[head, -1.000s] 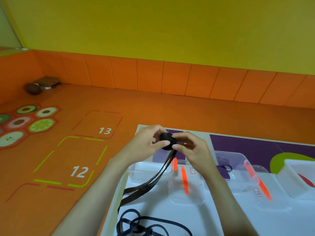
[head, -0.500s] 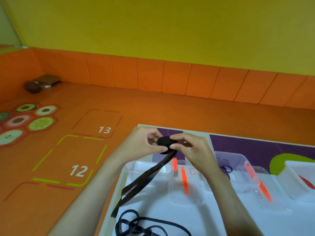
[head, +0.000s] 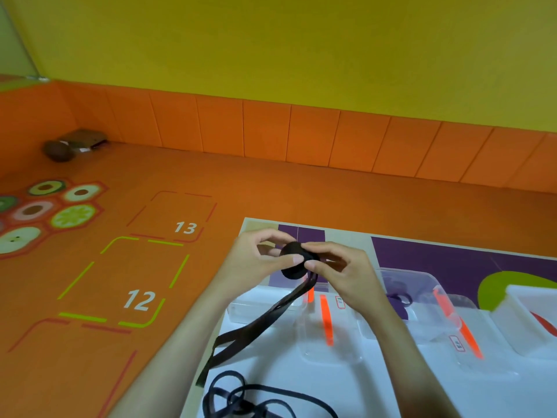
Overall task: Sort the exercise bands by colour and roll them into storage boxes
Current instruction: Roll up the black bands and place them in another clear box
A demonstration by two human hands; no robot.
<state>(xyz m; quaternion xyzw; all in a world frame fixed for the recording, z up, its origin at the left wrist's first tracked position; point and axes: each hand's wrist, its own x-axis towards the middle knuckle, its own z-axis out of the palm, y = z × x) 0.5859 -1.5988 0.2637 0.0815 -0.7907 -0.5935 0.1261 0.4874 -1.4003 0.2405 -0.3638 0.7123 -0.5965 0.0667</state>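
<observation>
Both hands hold a black exercise band (head: 294, 260) above the table, most of it wound into a tight roll. My left hand (head: 256, 260) pinches the roll from the left with thumb and fingers. My right hand (head: 340, 270) pinches it from the right. The band's loose tail (head: 247, 333) hangs down to the left, its end near the table edge. Several clear storage boxes with orange clips (head: 325, 321) stand below the hands. One box holds a purple band (head: 398, 300).
A tangle of black bands (head: 241, 399) lies on the white table surface (head: 391, 387) near me. A white box (head: 530, 315) stands at the right. Beyond the table is orange floor with numbered squares (head: 138, 300) and a dark object (head: 60, 150) by the wall.
The hanging tail has grown shorter and risen as more band is wound onto the roll. Both hands have stayed in about the same place.
</observation>
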